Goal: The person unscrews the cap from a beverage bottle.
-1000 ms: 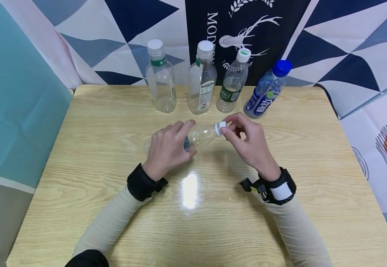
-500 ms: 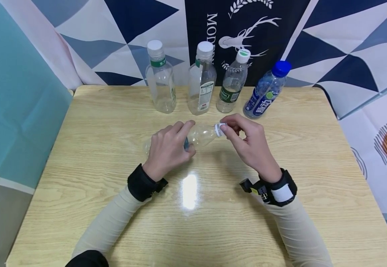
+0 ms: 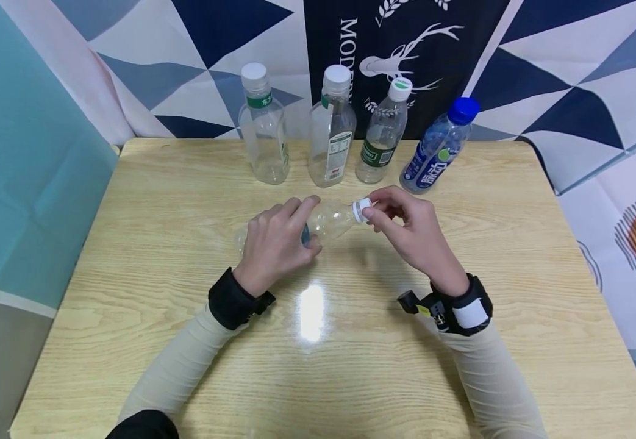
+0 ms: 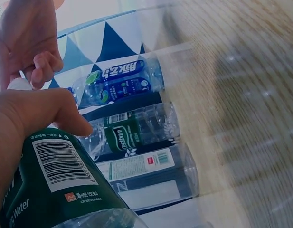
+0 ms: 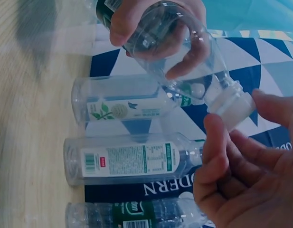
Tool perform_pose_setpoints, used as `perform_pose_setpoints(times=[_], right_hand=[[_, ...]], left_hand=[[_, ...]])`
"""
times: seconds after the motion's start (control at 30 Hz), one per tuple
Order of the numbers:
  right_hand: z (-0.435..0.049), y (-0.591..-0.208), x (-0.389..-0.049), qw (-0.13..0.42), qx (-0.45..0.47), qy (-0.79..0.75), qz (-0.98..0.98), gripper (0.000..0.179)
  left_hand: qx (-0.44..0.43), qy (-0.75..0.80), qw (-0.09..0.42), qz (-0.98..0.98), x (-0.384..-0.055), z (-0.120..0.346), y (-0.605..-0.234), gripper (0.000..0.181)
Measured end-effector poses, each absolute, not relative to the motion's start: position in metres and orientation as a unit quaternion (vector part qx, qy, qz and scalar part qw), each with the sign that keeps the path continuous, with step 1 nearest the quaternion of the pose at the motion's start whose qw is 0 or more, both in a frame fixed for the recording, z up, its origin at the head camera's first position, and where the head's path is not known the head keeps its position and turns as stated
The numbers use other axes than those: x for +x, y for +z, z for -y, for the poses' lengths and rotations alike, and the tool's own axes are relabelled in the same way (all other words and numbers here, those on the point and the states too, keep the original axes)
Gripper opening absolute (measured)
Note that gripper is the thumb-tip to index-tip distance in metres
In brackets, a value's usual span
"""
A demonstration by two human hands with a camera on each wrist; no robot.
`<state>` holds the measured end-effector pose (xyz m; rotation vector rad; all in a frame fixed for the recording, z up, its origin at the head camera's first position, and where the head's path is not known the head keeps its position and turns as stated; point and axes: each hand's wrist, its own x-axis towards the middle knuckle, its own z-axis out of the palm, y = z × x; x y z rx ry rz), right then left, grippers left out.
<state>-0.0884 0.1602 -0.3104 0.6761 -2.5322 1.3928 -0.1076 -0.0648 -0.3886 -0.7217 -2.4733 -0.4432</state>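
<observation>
A clear plastic bottle (image 3: 333,222) lies sideways in my left hand (image 3: 277,242), its neck pointing right. The fingers and thumb wrap around its middle. In the left wrist view its green label (image 4: 65,166) shows a barcode. My right hand (image 3: 412,231) pinches the white cap (image 3: 361,209) between thumb and index finger. From the right wrist view, the cap (image 5: 235,110) sits on the bottle's neck, thumb on one side and index finger on the other. The left hand hides much of the bottle's body in the head view.
Several bottles stand in a row at the table's back: a clear bottle (image 3: 264,140), another with a white label (image 3: 338,156), a green-labelled one (image 3: 379,155) and a blue-capped one (image 3: 436,155). Patterned cloth (image 3: 197,85) hangs behind the wooden table (image 3: 350,378).
My right wrist has shifted slightly right and its fingers have changed their hold around the cap, leaving more of it showing than half a second ago. The left hand stays in place.
</observation>
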Motion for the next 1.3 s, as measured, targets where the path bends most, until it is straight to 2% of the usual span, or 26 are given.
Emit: perform_pose_setpoints(times=[0.3, 0.5, 0.8, 1.0, 1.1, 1.3], right_hand=[[-0.168, -0.309, -0.091, 0.104, 0.310, 0.469, 0.820, 0.026], [-0.168, -0.311, -0.094, 0.126, 0.343, 0.479, 0.798, 0.030], [-0.201, -0.313, -0.087, 0.173, 0.309, 0.464, 0.811, 0.036], [-0.249, -0.338, -0.087, 0.201, 0.221, 0.404, 0.865, 0.042], [-0.278, -0.361, -0.091, 0.182, 0.167, 0.351, 0.903, 0.039], [-0.318, -0.400, -0.092, 0.097, 0.099, 0.257, 0.956, 0.025]], left_hand=[[-0.265, -0.187, 0.234, 0.917, -0.107, 0.065, -0.386, 0.057], [-0.260, -0.199, 0.238, 0.915, -0.105, 0.068, -0.385, 0.058], [-0.265, -0.213, 0.237, 0.910, -0.106, 0.065, -0.385, 0.058], [-0.269, -0.219, 0.235, 0.908, -0.105, 0.063, -0.383, 0.058], [-0.267, -0.225, 0.235, 0.907, -0.104, 0.063, -0.382, 0.057], [-0.265, -0.228, 0.233, 0.907, -0.104, 0.062, -0.383, 0.057]])
